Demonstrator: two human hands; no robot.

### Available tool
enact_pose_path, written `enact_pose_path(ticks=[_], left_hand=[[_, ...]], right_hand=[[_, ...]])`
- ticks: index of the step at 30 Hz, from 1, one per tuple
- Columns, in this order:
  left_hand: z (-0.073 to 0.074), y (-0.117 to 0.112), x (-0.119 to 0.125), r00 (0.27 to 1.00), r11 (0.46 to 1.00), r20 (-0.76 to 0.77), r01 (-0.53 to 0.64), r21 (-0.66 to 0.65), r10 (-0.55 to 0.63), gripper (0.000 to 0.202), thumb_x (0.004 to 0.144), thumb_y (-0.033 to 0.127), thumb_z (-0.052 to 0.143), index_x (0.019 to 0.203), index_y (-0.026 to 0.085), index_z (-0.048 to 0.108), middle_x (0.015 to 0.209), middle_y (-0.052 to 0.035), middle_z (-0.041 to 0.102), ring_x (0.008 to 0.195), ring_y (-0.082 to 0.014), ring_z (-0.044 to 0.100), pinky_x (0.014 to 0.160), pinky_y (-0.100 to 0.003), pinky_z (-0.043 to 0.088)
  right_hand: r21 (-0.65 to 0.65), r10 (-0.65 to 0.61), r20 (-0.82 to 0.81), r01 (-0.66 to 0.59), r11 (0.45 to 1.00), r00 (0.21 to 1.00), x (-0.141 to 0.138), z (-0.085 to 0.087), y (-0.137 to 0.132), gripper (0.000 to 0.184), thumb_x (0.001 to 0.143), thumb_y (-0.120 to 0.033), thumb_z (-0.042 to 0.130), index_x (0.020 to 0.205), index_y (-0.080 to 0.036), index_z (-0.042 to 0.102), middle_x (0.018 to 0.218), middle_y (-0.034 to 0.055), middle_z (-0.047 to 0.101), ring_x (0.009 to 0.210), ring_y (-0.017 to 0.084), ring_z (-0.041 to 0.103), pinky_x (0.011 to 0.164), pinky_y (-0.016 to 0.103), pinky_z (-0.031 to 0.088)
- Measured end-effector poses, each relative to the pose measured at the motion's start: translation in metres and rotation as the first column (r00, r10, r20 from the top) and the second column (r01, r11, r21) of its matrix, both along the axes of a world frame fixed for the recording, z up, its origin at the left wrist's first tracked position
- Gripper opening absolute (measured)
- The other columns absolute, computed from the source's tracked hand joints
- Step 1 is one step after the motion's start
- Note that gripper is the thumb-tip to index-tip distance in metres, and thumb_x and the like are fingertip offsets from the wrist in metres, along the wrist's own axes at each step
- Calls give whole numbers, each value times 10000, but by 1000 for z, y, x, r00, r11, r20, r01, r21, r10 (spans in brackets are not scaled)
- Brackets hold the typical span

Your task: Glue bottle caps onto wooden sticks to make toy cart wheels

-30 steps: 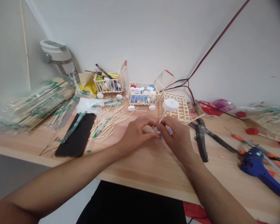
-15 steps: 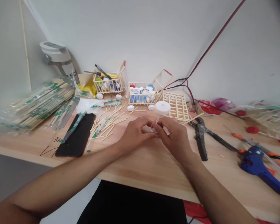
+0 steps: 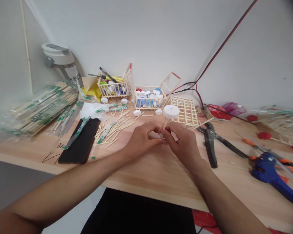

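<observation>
My right hand pinches a thin wooden stick between thumb and fingers. On the stick's upper end sits a white bottle cap, slightly tilted. My left hand curls its thumb and fingers around a second whitish cap at the lower end, mostly covered by fingers. Both hands meet over the wooden table. Behind them stands a small stick cart on white cap wheels, filled with blue, white and red caps. Cut stick pieces lie left of my left hand.
Farther left are a black phone and bagged chopsticks. Another cart holds caps and tools. A stick lattice lies behind my right hand. Black-handled pliers and a blue glue gun lie to the right.
The upper cap and stick have shifted very slightly to the right. Both hands keep their grip in almost the same place.
</observation>
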State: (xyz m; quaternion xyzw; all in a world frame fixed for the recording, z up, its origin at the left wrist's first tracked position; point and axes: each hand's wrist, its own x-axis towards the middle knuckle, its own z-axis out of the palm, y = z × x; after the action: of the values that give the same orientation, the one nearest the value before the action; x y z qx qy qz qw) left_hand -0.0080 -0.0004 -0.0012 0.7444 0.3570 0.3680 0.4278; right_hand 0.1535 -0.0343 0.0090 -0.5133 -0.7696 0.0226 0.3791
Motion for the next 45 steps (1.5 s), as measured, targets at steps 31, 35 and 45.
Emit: enact_pose_path(ticks=[31,35,45], left_hand=[[0,1,-1,1000,999,-2,-14,35,14,217,733,333,752,888,204,673,940,-3,696,918,-181,620,846,-299,448],[-2,1,-1,1000,999,9,-11,46,11,219,731,335,756,885,204,674,929,-2,693,920,-180,616,836,-297,443],[-1,1,-1,1000,999,-3,-20,39,20,234,731,361,754,890,207,675,935,-6,695,925,-185,616,846,-302,447]], right_hand=[[-24,-28,-9,27,999,1000,0,0,0,217,924,-281,498,726,-220,564,708,17,645,692,170,572,676,312,393],[-20,-30,-1,30,999,1000,0,0,0,209,925,-277,501,734,-221,561,708,16,641,697,171,567,670,309,393],[-23,-27,-4,27,999,1000,-1,0,0,226,932,-283,492,729,-216,563,703,16,640,696,169,567,674,309,394]])
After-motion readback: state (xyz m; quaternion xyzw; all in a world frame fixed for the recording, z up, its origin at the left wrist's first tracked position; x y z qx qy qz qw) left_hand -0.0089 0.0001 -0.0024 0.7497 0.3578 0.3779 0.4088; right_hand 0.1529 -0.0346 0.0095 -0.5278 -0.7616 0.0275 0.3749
